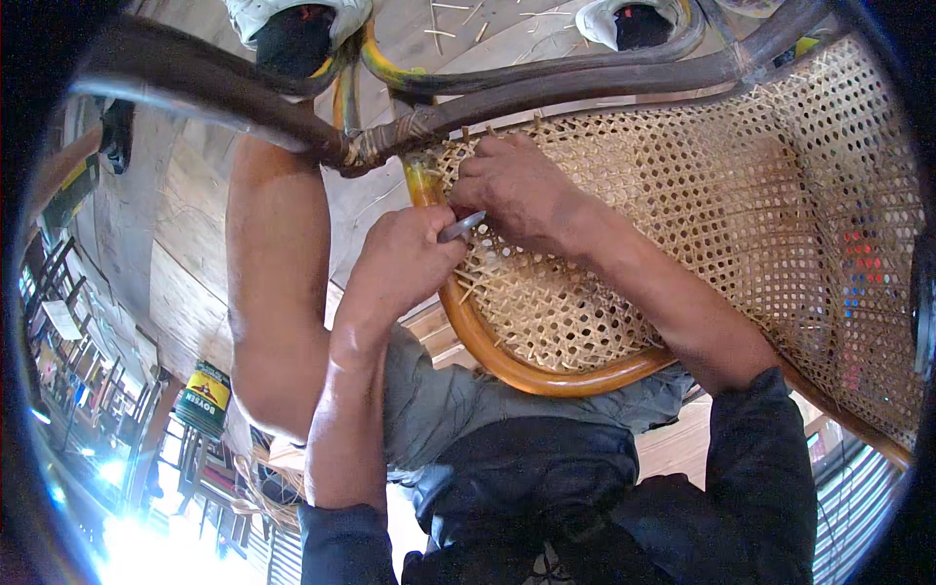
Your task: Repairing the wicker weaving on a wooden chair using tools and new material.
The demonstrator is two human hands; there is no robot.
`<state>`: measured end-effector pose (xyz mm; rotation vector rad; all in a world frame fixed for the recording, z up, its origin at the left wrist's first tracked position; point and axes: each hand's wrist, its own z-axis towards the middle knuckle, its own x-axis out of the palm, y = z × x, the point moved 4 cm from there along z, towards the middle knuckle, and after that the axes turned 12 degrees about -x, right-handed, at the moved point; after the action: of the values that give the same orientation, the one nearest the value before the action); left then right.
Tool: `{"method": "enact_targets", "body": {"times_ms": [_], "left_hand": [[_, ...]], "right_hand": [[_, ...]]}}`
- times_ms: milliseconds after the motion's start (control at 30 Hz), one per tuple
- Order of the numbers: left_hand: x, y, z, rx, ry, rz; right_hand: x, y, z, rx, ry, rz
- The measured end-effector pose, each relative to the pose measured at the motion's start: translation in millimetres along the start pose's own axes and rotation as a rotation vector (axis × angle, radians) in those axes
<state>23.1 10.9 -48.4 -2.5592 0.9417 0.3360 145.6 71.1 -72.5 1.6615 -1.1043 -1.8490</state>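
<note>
A woven cane panel spans a bent rattan frame that lies across my lap. My left hand is closed at the frame's left rim, gripping a slim grey pointed tool whose tip points right toward the weave. Just beyond it, my right hand presses on the upper left corner of the panel with its fingers curled together. Whatever those fingers pinch is hidden under the hand. Loose strand ends stick out along the panel's left and top edges.
A dark curved pole crosses above the panel, bound with a wrapped joint. My bare leg stands left of the frame. A green and yellow can sits farther left. Cane scraps lie on the floor.
</note>
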Motion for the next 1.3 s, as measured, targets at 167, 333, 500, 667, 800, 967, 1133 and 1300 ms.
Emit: {"method": "enact_targets", "body": {"times_ms": [167,333,500,667,800,967,1133,1300], "left_hand": [[-7,2,-3,0.065,0.015,-0.022],[-32,11,-23,0.154,-0.266,-0.132],[-42,10,-24,0.160,-0.337,0.083],[-33,14,-4,0.175,-0.269,0.220],[-24,-1,6,0.192,-0.313,0.283],[-22,-23,16,0.088,-0.206,0.350],[-21,-41,22,0.073,-0.178,0.520],[-1,-27,68,0.319,-0.109,0.433]], "right_hand": [[1,-7,3,-0.048,-0.001,-0.082],[-6,-15,9,0.053,0.152,-0.046],[-14,-22,13,0.210,0.215,0.159],[-35,-9,13,0.336,0.237,0.241],[-32,-24,5,0.325,0.308,0.183],[-29,-22,5,0.335,0.312,0.072],[-32,-19,8,0.362,0.331,0.061],[-15,-36,16,0.017,0.313,-0.040]]}}
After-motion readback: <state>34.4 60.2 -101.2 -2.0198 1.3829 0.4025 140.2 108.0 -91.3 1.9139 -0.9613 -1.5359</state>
